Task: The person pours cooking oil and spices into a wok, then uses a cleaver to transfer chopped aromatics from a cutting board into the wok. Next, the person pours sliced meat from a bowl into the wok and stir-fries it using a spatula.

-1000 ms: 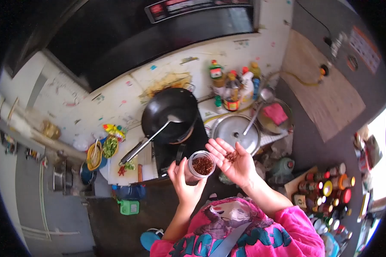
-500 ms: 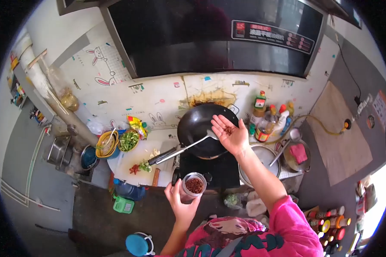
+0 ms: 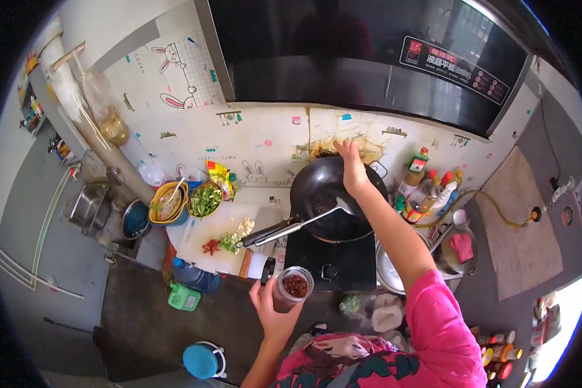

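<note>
My left hand [image 3: 277, 315] is wrapped round a clear jar [image 3: 286, 301] in front of the stove. Inside are small reddish-brown bits that look like Sichuan peppercorns [image 3: 295, 286]. Over the far right part of a black wok [image 3: 304, 187] is my right hand [image 3: 353, 171], fingers stretched out and palm turned edge-on, so its inner side is hidden. Dark bits [image 3: 323, 204] lie at the wok's bottom. A metal spatula [image 3: 304, 223] rests in the wok, its dark handle alongside the wok's handle.
Left of the stove, a white cutting board [image 3: 197, 249] bears chopped red, green and pale pieces. Behind it stand a bowl of cut greens [image 3: 205, 200] and a yellow basket [image 3: 169, 204]. Sauce bottles [image 3: 423, 191] and a pot with a pink cloth [image 3: 460, 247] are at right.
My right hand has tipped over from palm-up, and the reddish bits no longer show on it. Dark bits now show in the wok. My left hand still holds the jar. The view has shifted.
</note>
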`<state>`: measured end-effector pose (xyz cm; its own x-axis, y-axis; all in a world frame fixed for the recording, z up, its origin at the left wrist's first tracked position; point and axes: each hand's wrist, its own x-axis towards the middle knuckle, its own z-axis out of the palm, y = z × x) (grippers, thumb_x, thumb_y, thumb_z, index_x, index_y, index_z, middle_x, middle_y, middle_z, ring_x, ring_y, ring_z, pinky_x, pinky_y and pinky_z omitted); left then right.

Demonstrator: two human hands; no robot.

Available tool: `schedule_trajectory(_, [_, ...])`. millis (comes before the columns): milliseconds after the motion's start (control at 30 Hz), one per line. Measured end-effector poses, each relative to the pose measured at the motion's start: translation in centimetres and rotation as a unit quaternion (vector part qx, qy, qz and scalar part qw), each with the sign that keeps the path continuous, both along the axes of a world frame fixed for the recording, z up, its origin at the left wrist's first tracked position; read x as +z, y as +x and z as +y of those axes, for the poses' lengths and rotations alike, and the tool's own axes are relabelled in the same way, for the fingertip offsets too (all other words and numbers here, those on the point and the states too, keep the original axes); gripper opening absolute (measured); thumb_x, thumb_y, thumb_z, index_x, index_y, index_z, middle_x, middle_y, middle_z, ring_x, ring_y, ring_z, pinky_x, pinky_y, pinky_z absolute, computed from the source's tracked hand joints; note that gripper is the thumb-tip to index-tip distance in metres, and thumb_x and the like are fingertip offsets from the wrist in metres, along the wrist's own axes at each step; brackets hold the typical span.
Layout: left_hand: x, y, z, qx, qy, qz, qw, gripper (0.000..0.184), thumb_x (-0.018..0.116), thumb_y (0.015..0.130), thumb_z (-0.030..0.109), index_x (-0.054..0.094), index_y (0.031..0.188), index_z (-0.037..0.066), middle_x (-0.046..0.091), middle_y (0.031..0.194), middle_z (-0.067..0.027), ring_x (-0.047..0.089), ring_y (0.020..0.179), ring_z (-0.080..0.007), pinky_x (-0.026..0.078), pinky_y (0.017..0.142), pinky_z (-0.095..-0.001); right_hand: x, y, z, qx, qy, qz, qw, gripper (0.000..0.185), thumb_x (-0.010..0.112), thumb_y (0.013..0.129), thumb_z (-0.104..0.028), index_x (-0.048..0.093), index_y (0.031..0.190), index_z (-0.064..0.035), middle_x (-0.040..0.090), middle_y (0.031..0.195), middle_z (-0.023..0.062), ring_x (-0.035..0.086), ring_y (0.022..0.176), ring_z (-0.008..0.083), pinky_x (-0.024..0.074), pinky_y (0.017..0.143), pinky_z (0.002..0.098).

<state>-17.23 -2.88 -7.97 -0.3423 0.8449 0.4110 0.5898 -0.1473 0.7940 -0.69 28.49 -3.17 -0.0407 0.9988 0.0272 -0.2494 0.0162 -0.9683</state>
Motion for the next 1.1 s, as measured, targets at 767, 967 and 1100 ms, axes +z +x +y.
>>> schedule_trajectory(767, [2.1, 16.6, -0.6, -0.317, 0.109, -0.001, 0.942, 0.078, 0.079, 0.051, 0.009, 0.046, 0.122, 0.008, 0.039, 0.119, -0.0178, 0.038, 0.112, -0.0366, 0.033, 0.093, -0.045, 1.6, 17.3, -25.8, 0.227, -0.135, -0.075, 0.962, 0.055, 0.056, 0.084, -0.045, 0.054, 0.104, 0.0067, 0.064, 0.089, 0.0122, 0.061, 0.082, 0.0164, 0.0488, 0.075, 0.0291])
schedule_trajectory(967, [2.0, 21.0, -1.9, -0.395, 0.12, 0.035, 0.91, 0.079, 0.079, 0.052, 0.009, 0.045, 0.123, 0.008, 0.038, 0.121, -0.0172, 0.038, 0.113, -0.0358, 0.035, 0.093, -0.0441, 0.1, 22.4, -29.4, 0.143, -0.178, 0.01, 0.974, 0.047, 0.057, 0.085, -0.035, 0.051, 0.108, 0.0057, 0.062, 0.087, 0.0116, 0.062, 0.078, 0.0167, 0.0502, 0.069, 0.0271])
schedule_trajectory(1100, [2.5, 22.9, -2.5, -0.447, 0.115, -0.034, 0.887, 0.078, 0.08, 0.053, 0.009, 0.045, 0.122, 0.008, 0.034, 0.125, -0.0174, 0.039, 0.114, -0.0358, 0.036, 0.094, -0.0436, 1.1, 25.2, -32.0, 0.03, -0.1, 0.153, 0.983, 0.045, 0.057, 0.084, -0.021, 0.044, 0.122, -0.0005, 0.06, 0.098, 0.0105, 0.061, 0.085, 0.02, 0.0497, 0.08, 0.0354])
